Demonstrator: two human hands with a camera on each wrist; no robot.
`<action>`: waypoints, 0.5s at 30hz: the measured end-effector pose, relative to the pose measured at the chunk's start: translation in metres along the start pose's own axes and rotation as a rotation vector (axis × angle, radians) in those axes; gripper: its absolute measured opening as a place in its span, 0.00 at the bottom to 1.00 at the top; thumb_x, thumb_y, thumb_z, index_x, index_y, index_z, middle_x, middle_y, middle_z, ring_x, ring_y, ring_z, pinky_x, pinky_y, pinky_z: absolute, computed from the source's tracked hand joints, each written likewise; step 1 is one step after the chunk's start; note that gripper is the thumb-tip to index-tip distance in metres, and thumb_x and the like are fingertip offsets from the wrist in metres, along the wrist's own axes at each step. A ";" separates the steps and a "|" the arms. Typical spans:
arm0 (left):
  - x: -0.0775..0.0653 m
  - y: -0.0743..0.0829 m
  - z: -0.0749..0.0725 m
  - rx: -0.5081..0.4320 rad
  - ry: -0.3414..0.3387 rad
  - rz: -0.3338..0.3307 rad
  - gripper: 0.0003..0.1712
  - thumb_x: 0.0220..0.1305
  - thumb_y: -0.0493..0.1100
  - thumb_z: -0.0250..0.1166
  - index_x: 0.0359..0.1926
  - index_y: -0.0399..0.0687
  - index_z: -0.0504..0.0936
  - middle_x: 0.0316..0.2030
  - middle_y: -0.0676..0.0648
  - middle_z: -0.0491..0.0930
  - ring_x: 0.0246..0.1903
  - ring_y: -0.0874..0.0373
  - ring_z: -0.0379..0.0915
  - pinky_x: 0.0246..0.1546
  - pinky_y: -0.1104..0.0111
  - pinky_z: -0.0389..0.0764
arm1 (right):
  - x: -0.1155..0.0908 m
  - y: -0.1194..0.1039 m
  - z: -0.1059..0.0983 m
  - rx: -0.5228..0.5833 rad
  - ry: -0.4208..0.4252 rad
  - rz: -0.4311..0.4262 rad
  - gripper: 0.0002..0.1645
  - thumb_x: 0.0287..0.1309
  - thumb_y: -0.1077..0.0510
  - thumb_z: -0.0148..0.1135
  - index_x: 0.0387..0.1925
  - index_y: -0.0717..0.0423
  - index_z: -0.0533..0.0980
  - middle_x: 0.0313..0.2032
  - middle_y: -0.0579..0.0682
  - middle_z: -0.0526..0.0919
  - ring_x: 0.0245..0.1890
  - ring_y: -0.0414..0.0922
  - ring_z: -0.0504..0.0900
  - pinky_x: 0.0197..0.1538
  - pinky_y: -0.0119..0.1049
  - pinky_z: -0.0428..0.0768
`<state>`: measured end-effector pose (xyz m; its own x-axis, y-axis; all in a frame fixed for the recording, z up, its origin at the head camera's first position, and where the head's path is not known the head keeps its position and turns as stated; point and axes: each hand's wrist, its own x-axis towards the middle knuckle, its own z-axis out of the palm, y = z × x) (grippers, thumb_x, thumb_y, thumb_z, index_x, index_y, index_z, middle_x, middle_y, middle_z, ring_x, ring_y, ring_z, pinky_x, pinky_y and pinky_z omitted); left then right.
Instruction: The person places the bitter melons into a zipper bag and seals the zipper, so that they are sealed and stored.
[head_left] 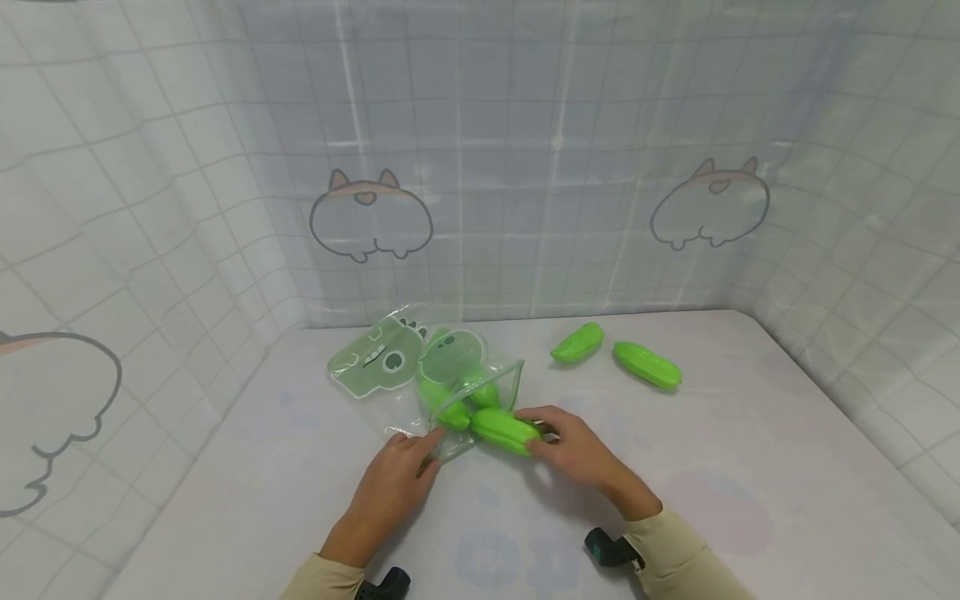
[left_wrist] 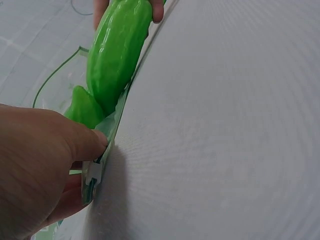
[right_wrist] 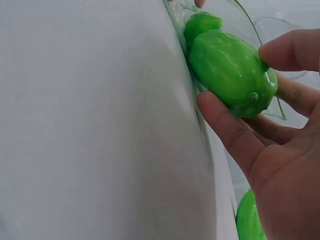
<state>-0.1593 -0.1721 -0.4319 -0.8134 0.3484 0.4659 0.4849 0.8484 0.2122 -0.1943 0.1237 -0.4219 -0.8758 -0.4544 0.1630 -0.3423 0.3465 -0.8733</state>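
Note:
A clear zip bag (head_left: 517, 379) printed with green cartoon dinosaurs lies on the table with its mouth facing me. Inside it sit green cucumber-like vegetables (head_left: 452, 414), partly seen through the plastic. My left hand (head_left: 393, 479) pinches the bag's lip near its white slider (left_wrist: 93, 171), thumb above and fingers below. In my right hand (head_left: 573, 446) is a glossy, ridged green cucumber-like vegetable (head_left: 504, 430), gripped at its near end by thumb and fingers. Its far end is at the bag's mouth, touching a vegetable inside in the left wrist view.
Two more green vegetables lie at the back right of the white table, one (head_left: 577, 342) nearer the back and another (head_left: 647, 365) to its right. Tiled-pattern curtains (head_left: 510, 275) with cartoon prints enclose the table at the back and both sides.

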 end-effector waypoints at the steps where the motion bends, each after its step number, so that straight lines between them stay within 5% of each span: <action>1: 0.000 0.000 0.000 0.002 0.000 0.001 0.26 0.55 0.36 0.75 0.56 0.45 0.83 0.32 0.51 0.86 0.36 0.53 0.76 0.37 0.60 0.79 | 0.000 0.000 0.001 0.003 -0.001 0.004 0.25 0.65 0.60 0.62 0.63 0.59 0.75 0.61 0.58 0.76 0.56 0.55 0.77 0.59 0.53 0.75; 15: 0.001 0.001 -0.001 -0.001 -0.005 -0.002 0.26 0.54 0.36 0.75 0.57 0.44 0.83 0.34 0.49 0.86 0.37 0.52 0.76 0.38 0.58 0.78 | 0.003 -0.010 0.011 0.003 0.055 0.022 0.25 0.64 0.59 0.66 0.60 0.61 0.74 0.59 0.60 0.76 0.55 0.57 0.79 0.55 0.48 0.79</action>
<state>-0.1593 -0.1712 -0.4306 -0.8160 0.3486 0.4611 0.4836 0.8486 0.2143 -0.1893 0.1097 -0.4180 -0.9006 -0.4005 0.1687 -0.3217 0.3533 -0.8785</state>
